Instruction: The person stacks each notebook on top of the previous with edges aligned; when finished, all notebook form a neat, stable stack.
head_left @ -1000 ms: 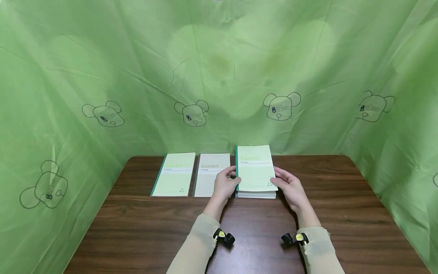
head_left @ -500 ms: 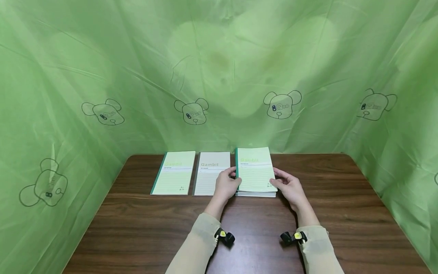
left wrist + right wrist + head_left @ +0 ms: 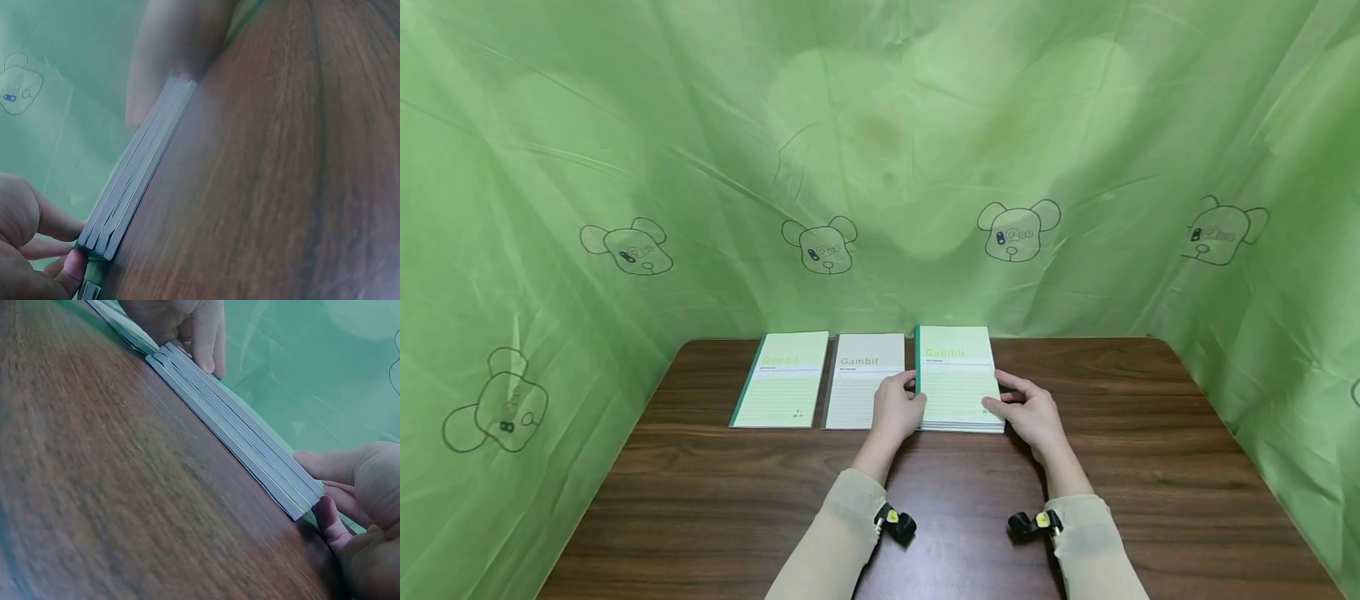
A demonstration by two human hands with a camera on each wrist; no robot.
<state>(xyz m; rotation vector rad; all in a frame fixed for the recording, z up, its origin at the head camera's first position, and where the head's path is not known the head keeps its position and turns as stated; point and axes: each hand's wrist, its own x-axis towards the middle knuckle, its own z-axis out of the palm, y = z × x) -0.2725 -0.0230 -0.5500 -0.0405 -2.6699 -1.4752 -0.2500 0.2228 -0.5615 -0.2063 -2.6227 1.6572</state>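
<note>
A pale green notebook with a dark green spine tops a small notebook stack, right of centre in the head view. My left hand holds it at its left edge, thumb by the cover's front corner. On the opposite edge, my right hand has its thumb on the cover and its fingers along the side. Seen edge-on in the right wrist view, the stack lies flat with its layers close together; both hands grip its ends. The left wrist view shows the same stack, the far hand blurred.
Left of the stack lie a grey-white notebook, partly beside my left hand, and another green notebook. All rest near the back of the brown wooden table. A green curtain with bear drawings hangs behind and at both sides.
The top notebook has come down and towards me, now lining up closely with the stack. Both hands moved with it, the right one shifting slightly left.
</note>
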